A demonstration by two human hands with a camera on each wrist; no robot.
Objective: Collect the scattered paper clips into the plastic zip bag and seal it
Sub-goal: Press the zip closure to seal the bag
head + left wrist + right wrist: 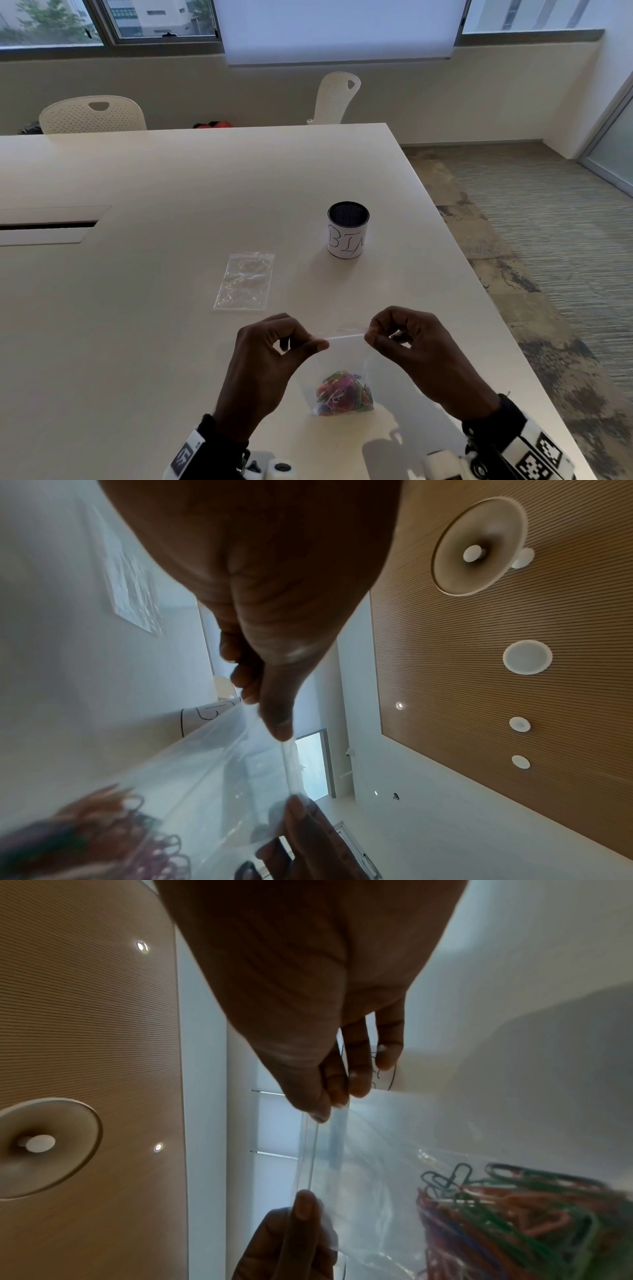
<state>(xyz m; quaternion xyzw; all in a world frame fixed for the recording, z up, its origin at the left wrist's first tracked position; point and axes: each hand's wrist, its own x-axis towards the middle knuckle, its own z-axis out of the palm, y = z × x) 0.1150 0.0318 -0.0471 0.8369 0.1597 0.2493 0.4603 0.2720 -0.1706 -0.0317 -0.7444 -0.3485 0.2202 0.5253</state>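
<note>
A clear plastic zip bag (344, 359) hangs upright above the white table (154, 188), with a heap of coloured paper clips (344, 394) at its bottom. My left hand (320, 344) pinches the left end of the bag's top strip between thumb and fingers. My right hand (369, 337) pinches the right end. In the left wrist view the zip bag (219, 772) stretches between my left hand (279, 730) and the other hand's thumb. In the right wrist view my right hand (323, 1112) holds the zip bag (369, 1164) above the paper clips (514, 1218).
A second clear bag (245, 281) lies flat on the table beyond my left hand. A round cup labelled "BIN" (347, 229) stands farther back on the right. The table's right edge (479, 274) runs close to my right arm. Two white chairs (92, 114) stand behind the table.
</note>
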